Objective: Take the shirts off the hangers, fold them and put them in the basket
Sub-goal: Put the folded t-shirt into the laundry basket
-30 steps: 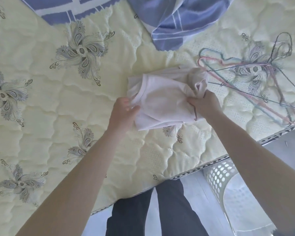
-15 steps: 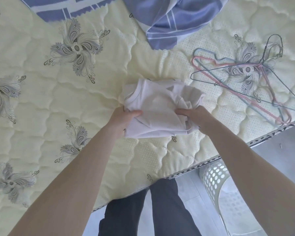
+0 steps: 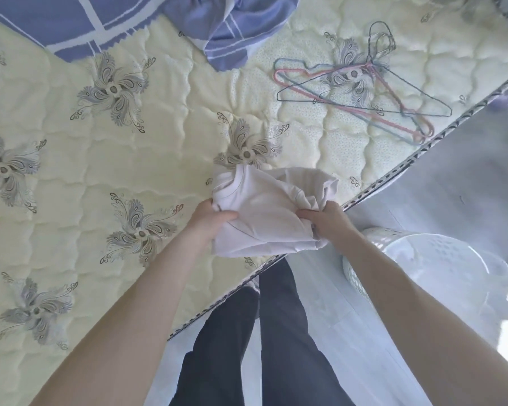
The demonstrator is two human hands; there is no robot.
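Presently a folded white shirt (image 3: 264, 218) is held between both hands at the near edge of the mattress (image 3: 100, 177), with its lower hem reaching the patterned border. Whether it rests on the mattress or is lifted clear cannot be told. Its left side is gripped by the left hand (image 3: 210, 222), the thumb laid on top of the cloth and the fingers tucked underneath. Its bunched right side is clutched by the right hand (image 3: 327, 222), with the fingers curled into the folds. A white perforated basket (image 3: 434, 244) is seen on the floor (image 3: 452, 186) beside the right forearm, apart from the shirt. Farther back on the mattress, wire hangers (image 3: 364, 92) in pink, pale blue and a dark colour are spread flat in a loose pile. A blue checked cloth (image 3: 232, 30) is crumpled at the top edge. Dark trousers (image 3: 276, 332) are seen below.
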